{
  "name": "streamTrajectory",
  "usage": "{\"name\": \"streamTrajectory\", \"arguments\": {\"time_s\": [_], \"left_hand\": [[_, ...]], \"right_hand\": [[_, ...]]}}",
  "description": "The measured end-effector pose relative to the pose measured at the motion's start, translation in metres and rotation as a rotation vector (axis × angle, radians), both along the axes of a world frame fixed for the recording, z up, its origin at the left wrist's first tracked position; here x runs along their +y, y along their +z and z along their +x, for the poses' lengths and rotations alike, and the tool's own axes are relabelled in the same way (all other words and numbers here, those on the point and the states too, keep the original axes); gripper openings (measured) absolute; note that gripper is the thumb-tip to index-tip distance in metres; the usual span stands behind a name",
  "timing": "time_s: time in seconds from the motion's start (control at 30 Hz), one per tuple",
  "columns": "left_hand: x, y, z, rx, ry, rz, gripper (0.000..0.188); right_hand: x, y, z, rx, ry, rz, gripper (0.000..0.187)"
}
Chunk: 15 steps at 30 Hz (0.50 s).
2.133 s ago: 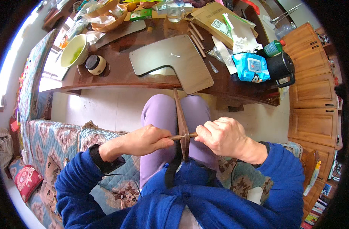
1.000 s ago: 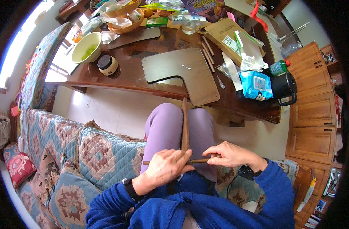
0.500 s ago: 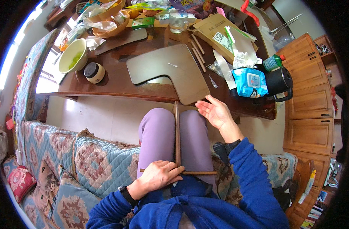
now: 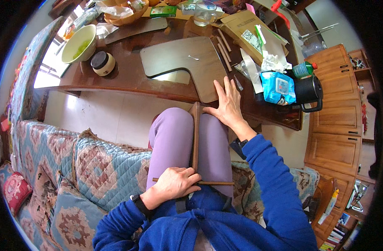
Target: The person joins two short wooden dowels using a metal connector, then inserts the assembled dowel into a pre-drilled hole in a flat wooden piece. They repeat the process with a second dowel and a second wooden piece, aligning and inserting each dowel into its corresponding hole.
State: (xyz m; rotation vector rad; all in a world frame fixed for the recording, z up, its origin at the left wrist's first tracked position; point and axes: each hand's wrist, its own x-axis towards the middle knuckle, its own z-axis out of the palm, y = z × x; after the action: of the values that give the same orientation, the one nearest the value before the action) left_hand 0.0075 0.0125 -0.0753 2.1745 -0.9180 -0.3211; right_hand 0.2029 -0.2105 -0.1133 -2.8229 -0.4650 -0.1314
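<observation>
A long, narrow wooden board (image 4: 195, 142) stands on edge between my knees, with a thin wooden rod (image 4: 216, 183) across its near end, so the two form a T. My left hand (image 4: 174, 182) is closed around the rod where it meets the board. At the table's front edge, my right hand (image 4: 229, 104) has its fingers spread and holds nothing. Its fingers reach over the corner of a flat L-shaped brown panel (image 4: 179, 52); whether they touch it I cannot tell. The right thumb points toward the board's far end. A small white stick (image 4: 193, 57) lies on the panel.
Several wooden rods (image 4: 225, 48) lie right of the panel, near a cardboard package (image 4: 241, 29), a blue wipes pack (image 4: 278, 88) and a black mug (image 4: 307, 92). Leftward are a jar (image 4: 102, 64), a bowl (image 4: 79, 44) and a curved panel (image 4: 137, 30). A glass mug (image 4: 204, 16) stands behind.
My right hand has turned from palm-up to palm-down and moved slightly left and forward over the panel's corner, its fingers spreading. The left hand keeps its hold; the whole view has shifted a little.
</observation>
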Motion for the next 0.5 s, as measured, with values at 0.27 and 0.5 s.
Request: {"name": "streamTrajectory", "arguments": {"time_s": [0.27,0.5], "left_hand": [[0.004,-0.007,0.006,0.025,-0.04,-0.02,0.033],[0.007,-0.007,0.004,-0.008,-0.004,-0.018,0.036]], "right_hand": [[-0.012,-0.003,0.01,-0.286,0.201,-0.146,0.076],[-0.014,0.007,0.015,-0.316,0.325,-0.239,0.068]]}}
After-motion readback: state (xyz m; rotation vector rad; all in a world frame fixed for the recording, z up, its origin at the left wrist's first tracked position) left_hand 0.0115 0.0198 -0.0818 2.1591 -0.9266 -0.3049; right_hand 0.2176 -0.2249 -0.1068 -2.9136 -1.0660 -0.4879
